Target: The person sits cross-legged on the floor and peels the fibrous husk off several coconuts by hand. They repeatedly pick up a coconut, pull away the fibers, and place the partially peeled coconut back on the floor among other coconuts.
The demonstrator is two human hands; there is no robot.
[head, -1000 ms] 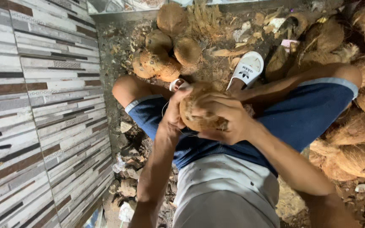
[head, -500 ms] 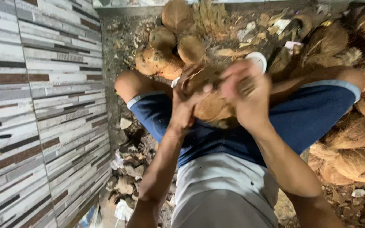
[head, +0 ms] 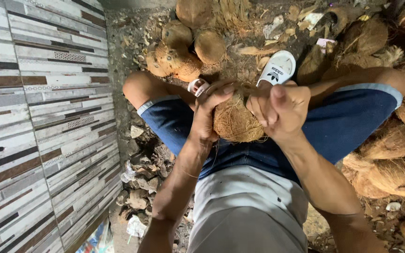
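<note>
I sit with blue shorts and white sandals, looking down at a brown, fibrous coconut [head: 235, 122] held over my lap. My left hand [head: 210, 112] wraps around its left side, fingers curled over the top. My right hand [head: 277, 108] is closed in a fist at the coconut's upper right edge, gripping its husk fibres with the thumb up. Both hands press against the coconut between my knees.
A few husked coconuts [head: 183, 51] lie on the ground past my knees. A heap of husked coconuts and husk pieces [head: 394, 150] fills the right side. A striped tiled wall [head: 43, 122] stands on the left, with stones and rubble [head: 139, 197] at its foot.
The right hand has shifted from over the coconut's top to its upper right edge and closed into a fist on the husk. The coconut has turned slightly in my hands.
</note>
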